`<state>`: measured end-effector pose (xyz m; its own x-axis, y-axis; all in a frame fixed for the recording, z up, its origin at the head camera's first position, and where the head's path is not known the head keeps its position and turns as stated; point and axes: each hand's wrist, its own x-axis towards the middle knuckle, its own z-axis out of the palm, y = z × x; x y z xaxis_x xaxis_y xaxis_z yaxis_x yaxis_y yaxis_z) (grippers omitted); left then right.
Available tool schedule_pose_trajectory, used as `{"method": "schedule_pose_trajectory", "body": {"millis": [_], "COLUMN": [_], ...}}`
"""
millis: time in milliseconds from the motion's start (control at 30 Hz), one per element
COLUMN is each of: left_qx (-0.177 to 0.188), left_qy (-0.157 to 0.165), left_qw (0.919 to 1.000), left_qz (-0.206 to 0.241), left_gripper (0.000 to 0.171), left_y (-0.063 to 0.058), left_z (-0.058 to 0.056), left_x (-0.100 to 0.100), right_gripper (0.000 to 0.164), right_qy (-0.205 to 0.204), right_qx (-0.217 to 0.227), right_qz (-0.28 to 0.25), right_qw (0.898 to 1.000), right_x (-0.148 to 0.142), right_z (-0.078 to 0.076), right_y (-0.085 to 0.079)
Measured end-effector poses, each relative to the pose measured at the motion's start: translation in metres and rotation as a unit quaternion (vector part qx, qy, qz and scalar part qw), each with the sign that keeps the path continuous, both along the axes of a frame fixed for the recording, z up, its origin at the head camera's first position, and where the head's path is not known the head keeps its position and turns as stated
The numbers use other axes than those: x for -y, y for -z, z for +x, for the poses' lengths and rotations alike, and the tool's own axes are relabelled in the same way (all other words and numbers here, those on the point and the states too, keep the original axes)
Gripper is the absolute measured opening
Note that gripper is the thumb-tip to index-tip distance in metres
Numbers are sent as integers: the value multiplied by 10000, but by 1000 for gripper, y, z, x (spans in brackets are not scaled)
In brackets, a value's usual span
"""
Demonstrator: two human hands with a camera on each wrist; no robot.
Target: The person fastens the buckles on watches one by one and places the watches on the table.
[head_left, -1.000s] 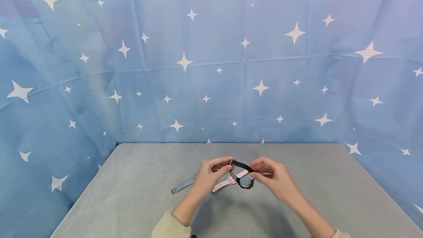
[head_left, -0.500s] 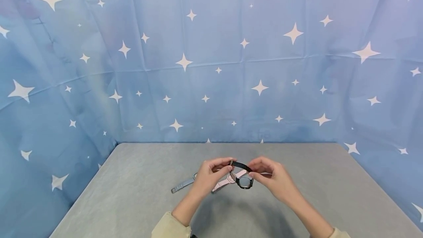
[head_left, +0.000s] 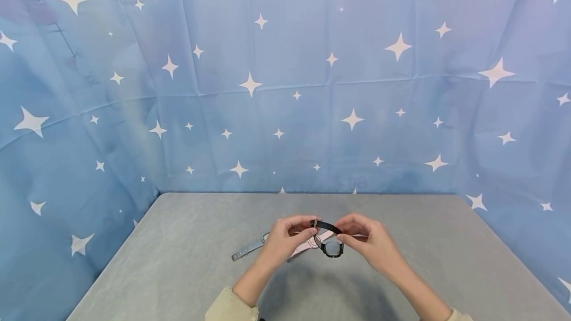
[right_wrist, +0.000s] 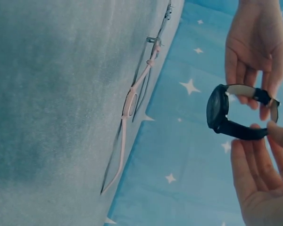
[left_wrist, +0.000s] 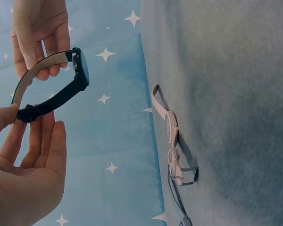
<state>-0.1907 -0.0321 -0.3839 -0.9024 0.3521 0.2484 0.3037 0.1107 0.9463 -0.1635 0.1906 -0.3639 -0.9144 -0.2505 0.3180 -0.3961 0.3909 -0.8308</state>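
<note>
A black wristwatch (head_left: 333,248) is held up over the table between both hands, its dark face hanging below and its strap bent into a loop. My left hand (head_left: 281,241) pinches the strap near the buckle (left_wrist: 27,113) between thumb and fingers. On the other side, my right hand (head_left: 372,241) pinches the strap with its thumb and fingertips. The pale inner side of the strap (left_wrist: 49,61) shows in the left wrist view. Behind the hands, a pink watch (head_left: 305,247) lies on the table, partly covered by the left hand and the black watch.
A blue-grey watch (head_left: 247,250) lies left of the pink one, partly hidden behind the left hand. The grey table (head_left: 187,281) reaches back to a blue curtain (head_left: 303,147) printed with white stars, which also lines both sides.
My left hand and the black watch have shifted slightly right and down in the head view, with the left thumb closer over the buckle end. The right hand has barely moved.
</note>
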Motion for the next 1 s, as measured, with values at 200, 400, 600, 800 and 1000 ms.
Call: {"method": "schedule_pose_trajectory", "body": {"millis": [200, 400, 600, 800, 1000], "left_qx": [258, 316, 299, 453, 559], "left_qy": [197, 390, 491, 532, 530], "left_qw": [9992, 9982, 9978, 9954, 9951], "left_qz": [215, 326, 324, 662, 613], "left_gripper": [26, 23, 26, 25, 26], "left_y": [1, 3, 5, 5, 3], "left_z": [1, 0, -2, -2, 0], "left_x": [1, 2, 1, 1, 1], "right_gripper": [16, 16, 17, 27, 27], "right_qy": [2, -4, -116, -268, -42], "right_qx": [-6, -11, -42, -61, -93], "right_qz": [-20, -12, -28, 143, 437], "right_qw": [10000, 10000, 9999, 9995, 9990], "right_x": [-1, 0, 2, 8, 20], "right_z": [0, 0, -1, -5, -8], "right_y": [2, 3, 6, 7, 2]}}
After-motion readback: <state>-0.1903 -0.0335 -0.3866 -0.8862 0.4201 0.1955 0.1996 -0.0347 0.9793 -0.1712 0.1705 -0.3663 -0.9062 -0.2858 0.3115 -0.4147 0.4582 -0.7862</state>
